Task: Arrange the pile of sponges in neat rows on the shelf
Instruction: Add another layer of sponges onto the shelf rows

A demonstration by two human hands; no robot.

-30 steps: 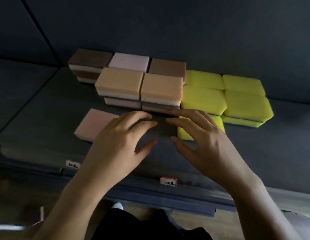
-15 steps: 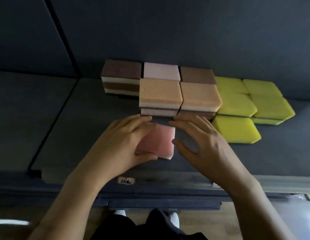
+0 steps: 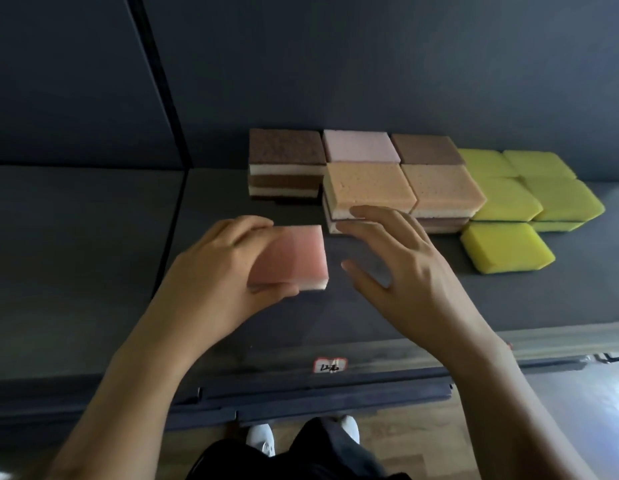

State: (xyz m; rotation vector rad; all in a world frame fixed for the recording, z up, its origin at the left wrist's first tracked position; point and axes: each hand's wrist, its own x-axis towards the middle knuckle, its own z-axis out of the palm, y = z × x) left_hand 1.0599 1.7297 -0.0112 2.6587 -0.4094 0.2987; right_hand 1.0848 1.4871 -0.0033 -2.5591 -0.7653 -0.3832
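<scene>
My left hand (image 3: 218, 271) grips a pink sponge (image 3: 294, 258) with a white underside, held just above the dark shelf (image 3: 93, 271), fingers over its far edge and thumb under the near edge. To its right my right hand (image 3: 405, 268) hovers with fingers spread and holds nothing, its fingertips near the tan sponge stack (image 3: 370, 190). Behind stand brown (image 3: 285, 150), pale pink (image 3: 360, 147) and brown (image 3: 427, 148) sponges in stacked rows. Yellow sponges (image 3: 543, 188) lie in rows at the right, one single yellow sponge (image 3: 505, 247) in front.
A dark back wall rises behind the sponges. A vertical divider (image 3: 162, 109) splits the shelf on the left. A small price label (image 3: 330, 364) sits on the shelf's front rail. My shoes and a wooden floor show below.
My left hand has carried the pink sponge leftward, away from my right hand. My right hand has let go of it and spread its fingers. The camera has turned left.
</scene>
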